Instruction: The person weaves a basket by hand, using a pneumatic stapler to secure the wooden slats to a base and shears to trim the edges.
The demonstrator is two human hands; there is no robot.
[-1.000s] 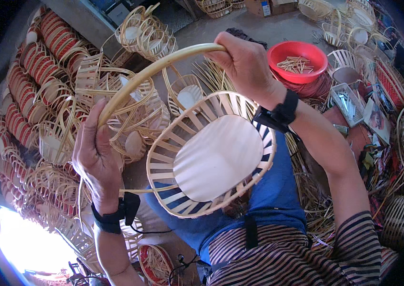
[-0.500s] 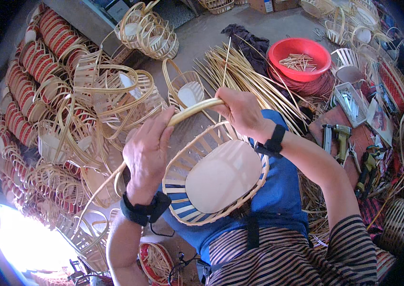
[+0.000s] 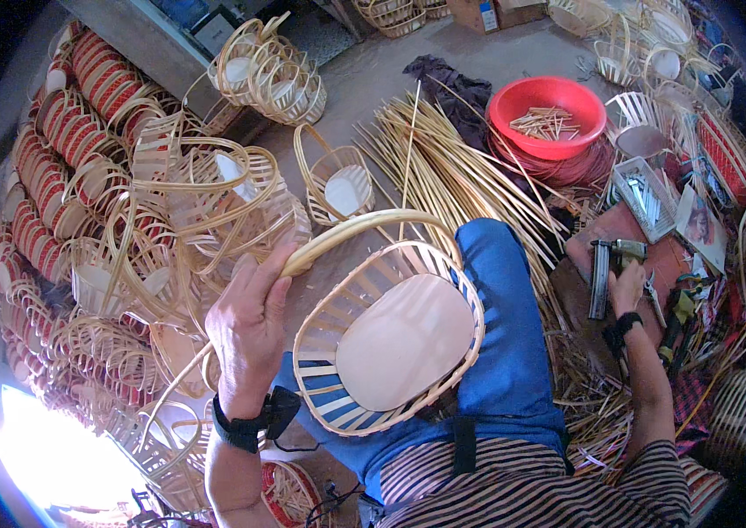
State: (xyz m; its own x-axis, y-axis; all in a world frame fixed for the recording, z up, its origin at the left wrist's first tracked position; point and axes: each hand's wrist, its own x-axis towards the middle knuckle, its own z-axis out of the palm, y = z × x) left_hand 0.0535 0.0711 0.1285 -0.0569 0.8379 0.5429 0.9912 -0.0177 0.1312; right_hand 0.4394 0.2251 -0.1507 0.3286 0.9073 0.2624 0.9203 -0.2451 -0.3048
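My left hand [image 3: 245,330] grips a bent pale cane handle [image 3: 338,229], which arches above an oval slatted basket [image 3: 404,343] with a smooth light base lying across my blue-trousered lap. The handle's tail trails down to the lower left; whether it touches the basket's rim I cannot tell. At the right, my right hand [image 3: 626,289] has its fingers closed on the grip of a staple gun [image 3: 602,268] over a reddish board [image 3: 580,242].
Stacked baskets [image 3: 100,70] crowd the left side; more stand at the back. A cane bundle [image 3: 426,150] lies beyond my knee, near a red basin [image 3: 545,145] of short sticks. A tray [image 3: 646,201] of metal pieces and other tools sit at the right.
My right hand has left the cane handle and moved right and down onto the staple gun. The handle and my left hand have come lower, over the basket.
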